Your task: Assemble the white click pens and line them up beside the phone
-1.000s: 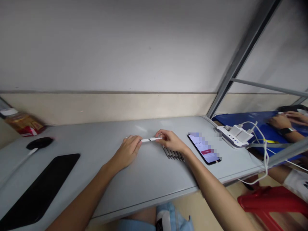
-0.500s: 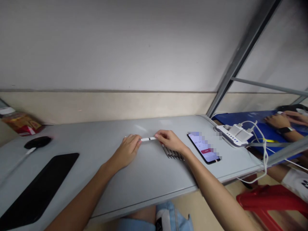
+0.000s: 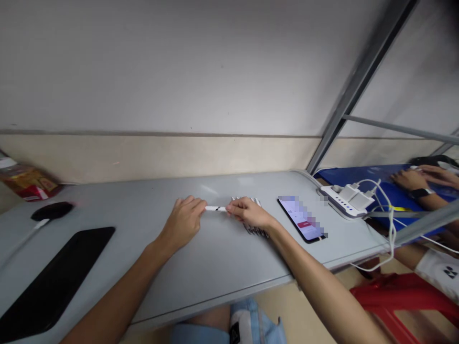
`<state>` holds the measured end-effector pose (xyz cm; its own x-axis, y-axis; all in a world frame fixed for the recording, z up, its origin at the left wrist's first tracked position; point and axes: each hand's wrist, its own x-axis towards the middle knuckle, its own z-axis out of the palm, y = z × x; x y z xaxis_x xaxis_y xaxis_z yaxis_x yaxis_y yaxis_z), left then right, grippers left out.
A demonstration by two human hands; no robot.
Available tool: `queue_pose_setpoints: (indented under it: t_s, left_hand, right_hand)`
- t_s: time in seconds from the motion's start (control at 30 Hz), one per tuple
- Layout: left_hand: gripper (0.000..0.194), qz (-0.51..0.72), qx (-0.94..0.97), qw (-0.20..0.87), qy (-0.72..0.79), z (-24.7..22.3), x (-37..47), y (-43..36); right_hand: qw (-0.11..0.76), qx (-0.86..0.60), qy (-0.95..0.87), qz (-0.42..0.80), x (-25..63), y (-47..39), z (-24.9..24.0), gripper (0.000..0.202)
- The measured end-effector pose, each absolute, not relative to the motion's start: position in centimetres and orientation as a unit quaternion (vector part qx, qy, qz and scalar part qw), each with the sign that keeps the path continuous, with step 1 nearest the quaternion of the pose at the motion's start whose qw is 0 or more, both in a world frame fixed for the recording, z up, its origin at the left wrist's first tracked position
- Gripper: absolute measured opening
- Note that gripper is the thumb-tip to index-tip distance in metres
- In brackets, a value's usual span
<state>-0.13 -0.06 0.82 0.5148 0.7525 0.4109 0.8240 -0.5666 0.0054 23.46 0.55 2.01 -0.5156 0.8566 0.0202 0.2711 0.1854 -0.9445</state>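
Currently the left hand [image 3: 183,220] and right hand [image 3: 251,213] grip opposite ends of a white pen [image 3: 214,209] near the worktop [image 3: 201,277] – whether it is fully assembled, I can't tell – while a row of pens [image 3: 256,231] lies by the right hand.

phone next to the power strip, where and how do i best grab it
Best gripped across the middle of its two long edges, coming from above: the phone lies flat, screen up, on the desk, slim and longer than wide. The power strip sits beyond its right edge.
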Motion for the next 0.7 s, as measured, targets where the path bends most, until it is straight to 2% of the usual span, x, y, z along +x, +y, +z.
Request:
queue_pose_setpoints:
  t_s: [0.1, 0.2, 0.33, 0.43, 0.7]
  left_hand:
    - [0.027, -0.185, -0.856, 0.159, -0.457, 1.5, 0.2, -0.5]
    - [0.027, -0.198, -0.854, 0.152, -0.457, 1.7, 0.4, -0.7]
    - [0.027, -0.234, -0.855, 0.078, -0.456, 1.7, 0.4, -0.7]
    - [0.031, -0.248, -0.852, 0.041, -0.46, 1.5, 0.1, -0.5]
    - [0.035, -0.169, -0.757, 0.132, -0.618, 1.1, -0.4, 0.1]
  right_hand:
    - [0.287, -0.361, -0.615, 0.64, 23.6, 0.5, 2.3, 0.035]
    - [0.322, -0.347, -0.564, 0.676, 23.5, 0.7, 2.2, 0.032]
    - [0.464, -0.345, -0.507, 0.639, 22.9, 1.1, 1.8, 0.024]
    - [0.543, -0.297, -0.421, 0.663, 22.9, 1.6, 1.8, 0.023]
    - [0.565, -0.203, -0.285, 0.747, 24.4, 1.9, 2.4, 0.018]
